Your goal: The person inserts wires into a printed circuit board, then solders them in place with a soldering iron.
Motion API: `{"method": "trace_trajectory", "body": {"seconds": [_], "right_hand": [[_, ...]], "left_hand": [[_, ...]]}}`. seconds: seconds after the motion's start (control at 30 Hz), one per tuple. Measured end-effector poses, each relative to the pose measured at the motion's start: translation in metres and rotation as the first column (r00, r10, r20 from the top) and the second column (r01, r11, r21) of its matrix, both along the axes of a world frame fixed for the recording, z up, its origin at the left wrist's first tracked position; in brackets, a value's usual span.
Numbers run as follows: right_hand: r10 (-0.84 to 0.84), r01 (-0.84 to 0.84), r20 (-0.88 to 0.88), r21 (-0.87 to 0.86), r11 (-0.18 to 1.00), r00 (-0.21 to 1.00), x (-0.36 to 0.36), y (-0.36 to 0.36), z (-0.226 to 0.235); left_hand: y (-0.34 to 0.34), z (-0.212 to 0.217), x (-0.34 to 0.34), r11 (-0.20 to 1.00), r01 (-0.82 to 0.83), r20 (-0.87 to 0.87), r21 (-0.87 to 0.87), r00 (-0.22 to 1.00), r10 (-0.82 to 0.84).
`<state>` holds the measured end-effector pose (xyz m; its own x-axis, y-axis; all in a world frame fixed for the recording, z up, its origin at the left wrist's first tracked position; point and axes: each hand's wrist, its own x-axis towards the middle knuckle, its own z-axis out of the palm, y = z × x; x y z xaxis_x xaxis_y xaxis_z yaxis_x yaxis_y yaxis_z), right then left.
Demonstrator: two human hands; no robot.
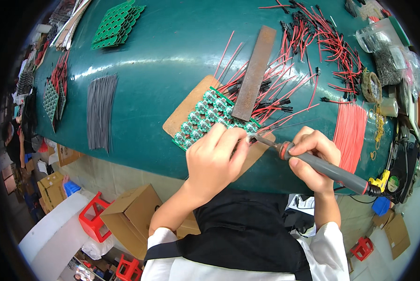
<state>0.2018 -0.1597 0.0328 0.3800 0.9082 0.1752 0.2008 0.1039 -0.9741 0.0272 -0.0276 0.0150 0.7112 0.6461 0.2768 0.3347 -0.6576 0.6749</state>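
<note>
In my right hand point(315, 157) is a grey soldering iron point(334, 171), its tip pointing left at the near right corner of a green circuit board panel point(200, 117). My left hand point(217, 157) is closed in a pinch at that same corner, next to the tip; what lies between its fingertips is too small to make out. The panel rests on a brown board point(186, 104). A rusty metal bar point(255, 72) lies over the panel's far right edge and over red and black wires point(278, 96) that fan out to the right.
A stack of green panels point(117, 23) lies far left, with grey wires point(101, 112) nearer. Red wires point(349, 136) lie at the right, and wires with black connectors point(329, 40) behind. Along the right edge stand a clear container point(374, 37) and a wire coil point(371, 86).
</note>
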Motion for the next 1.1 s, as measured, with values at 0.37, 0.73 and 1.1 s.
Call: {"method": "trace_trajectory", "body": {"seconds": [0.37, 0.73, 1.1], "right_hand": [[-0.753, 0.785, 0.542, 0.247, 0.568, 0.374, 0.101, -0.058, -0.004], [-0.458, 0.448, 0.027, 0.164, 0.879, 0.888, -0.032, -0.044, 0.007], [-0.278, 0.266, 0.199, 0.086, 0.96, 0.94, -0.057, -0.008, -0.01]], "left_hand": [[0.027, 0.016, -0.036, 0.965, -0.115, 0.206, -0.234, 0.965, 0.165], [0.027, -0.003, -0.015, 0.981, 0.133, 0.245, -0.138, 0.965, -0.096], [0.028, -0.016, -0.013, 0.989, 0.123, 0.199, -0.076, 0.974, -0.106]]}}
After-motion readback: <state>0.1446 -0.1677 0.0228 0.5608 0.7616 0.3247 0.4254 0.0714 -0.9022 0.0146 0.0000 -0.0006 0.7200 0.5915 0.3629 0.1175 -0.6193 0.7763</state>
